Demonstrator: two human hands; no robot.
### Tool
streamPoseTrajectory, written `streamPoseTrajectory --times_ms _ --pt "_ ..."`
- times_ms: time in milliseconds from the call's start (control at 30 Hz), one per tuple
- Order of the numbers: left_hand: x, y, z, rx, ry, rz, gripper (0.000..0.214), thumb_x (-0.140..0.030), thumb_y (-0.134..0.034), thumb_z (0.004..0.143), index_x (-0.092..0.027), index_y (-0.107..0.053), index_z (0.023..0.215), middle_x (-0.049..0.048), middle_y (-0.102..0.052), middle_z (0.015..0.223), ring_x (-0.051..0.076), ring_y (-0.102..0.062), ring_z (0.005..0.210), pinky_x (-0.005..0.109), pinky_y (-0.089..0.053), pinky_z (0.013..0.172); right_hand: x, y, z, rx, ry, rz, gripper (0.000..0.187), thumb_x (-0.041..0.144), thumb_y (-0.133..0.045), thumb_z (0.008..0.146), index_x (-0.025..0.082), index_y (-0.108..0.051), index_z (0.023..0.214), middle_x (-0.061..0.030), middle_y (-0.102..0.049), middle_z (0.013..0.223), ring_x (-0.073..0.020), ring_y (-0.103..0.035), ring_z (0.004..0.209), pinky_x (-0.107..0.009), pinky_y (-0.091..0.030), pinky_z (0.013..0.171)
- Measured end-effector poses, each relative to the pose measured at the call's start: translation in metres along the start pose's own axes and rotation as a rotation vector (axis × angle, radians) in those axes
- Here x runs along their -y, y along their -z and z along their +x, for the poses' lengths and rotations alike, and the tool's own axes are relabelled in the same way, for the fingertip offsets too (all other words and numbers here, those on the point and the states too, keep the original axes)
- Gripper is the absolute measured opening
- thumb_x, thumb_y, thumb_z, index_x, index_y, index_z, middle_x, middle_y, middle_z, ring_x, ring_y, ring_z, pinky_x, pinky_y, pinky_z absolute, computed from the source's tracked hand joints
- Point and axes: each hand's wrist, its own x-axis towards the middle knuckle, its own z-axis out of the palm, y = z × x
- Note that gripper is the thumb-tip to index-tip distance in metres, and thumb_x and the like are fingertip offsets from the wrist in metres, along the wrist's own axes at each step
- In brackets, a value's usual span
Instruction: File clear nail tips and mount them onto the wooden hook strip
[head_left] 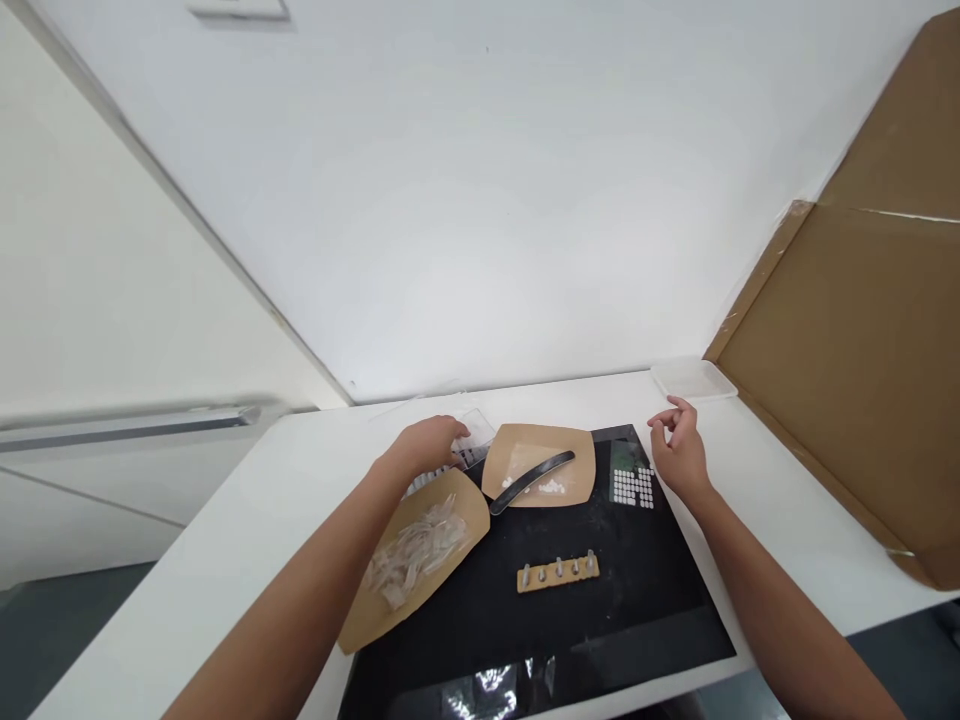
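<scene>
left hand (424, 447) lies curled over a clear plastic case (480, 437) at eleven o'clock on the black mat (637, 630), though its grip is hard to judge from here. right hand (679, 452) hovers half open, holding nothing, at one o'clock, just beside a sheet of white dots (634, 487). a kraft paper tray (540, 440) between them carries a black nail file (532, 482).

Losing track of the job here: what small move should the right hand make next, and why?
Probably reach the right hand to the sheet of white dots and pick one off. That hand looks empty and hangs right beside the sheet, while the left hand is occupied at the clear plastic pack.
</scene>
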Motion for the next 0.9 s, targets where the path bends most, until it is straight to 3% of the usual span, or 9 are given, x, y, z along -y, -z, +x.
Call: streamPoseTrajectory --times_ms 133,300,467,633,733,900 --pt "0.003 -0.003 -0.004 0.003 0.004 0.01 0.037 -0.038 -0.068 0.104 -0.018 -0.064 0.135 0.012 -0.066 0.137 0.026 -0.069 0.116 0.048 -0.061 0.098 -0.006 0.004 0.002 0.079 -0.023 -0.09 0.049 0.032 -0.05 0.099 0.014 -0.043 0.145 -0.0076 -0.073 0.1 -0.0239 -0.068 0.08 -0.038 -0.052 0.077" --pt "0.011 -0.007 -0.007 -0.028 0.008 0.002 0.037 -0.037 -0.068 0.103 -0.018 -0.064 0.135 0.012 -0.066 0.137 0.026 -0.069 0.116 0.048 -0.061 0.097 -0.011 0.009 0.005 0.318 0.043 -0.194 0.031 0.039 -0.06 0.097 0.02 -0.065 0.121 -0.0082 -0.073 0.102 -0.0259 -0.068 0.096 -0.038 -0.048 0.087" --pt "0.019 -0.011 -0.009 -0.122 0.016 -0.053 0.03 -0.035 -0.069 0.102 -0.019 -0.068 0.127 0.0106 -0.068 0.131 0.025 -0.07 0.11 0.044 -0.062 0.094 -0.015 0.011 0.005 0.542 0.128 -0.224 0.039 0.049 -0.081 0.085 0.025 -0.07 0.114 -0.0096 -0.072 0.114 -0.0296 -0.065 0.108 -0.038 -0.045 0.09" --pt "0.024 -0.013 -0.013 -0.228 0.008 -0.168 0.021 -0.034 -0.066 0.091 -0.023 -0.074 0.107 0.0084 -0.076 0.117 0.028 -0.074 0.098 0.036 -0.058 0.077 -0.021 0.013 0.008 0.688 0.1 -0.188 0.031 0.043 -0.08 0.086 0.024 -0.067 0.106 -0.0023 -0.071 0.088 -0.0219 -0.064 0.081 -0.032 -0.044 0.073" --pt "0.027 -0.013 -0.013 -0.26 -0.004 -0.253 0.032 -0.044 -0.062 0.09 -0.022 -0.074 0.11 0.0091 -0.078 0.109 0.028 -0.074 0.096 0.035 -0.057 0.078 -0.022 0.016 0.011 0.742 0.092 -0.147 0.02 0.039 -0.072 0.092 0.024 -0.066 0.104 0.0023 -0.067 0.075 -0.0181 -0.061 0.069 -0.029 -0.041 0.064" --pt "0.027 -0.014 -0.012 -0.278 -0.018 -0.357 0.046 -0.056 -0.059 0.089 -0.021 -0.075 0.113 0.0098 -0.079 0.101 0.028 -0.074 0.091 0.036 -0.057 0.075 -0.026 0.019 0.014 0.732 0.104 -0.131 0.021 0.04 -0.071 0.092 0.024 -0.065 0.105 0.003 -0.065 0.074 -0.0176 -0.059 0.068 -0.028 -0.04 0.062"
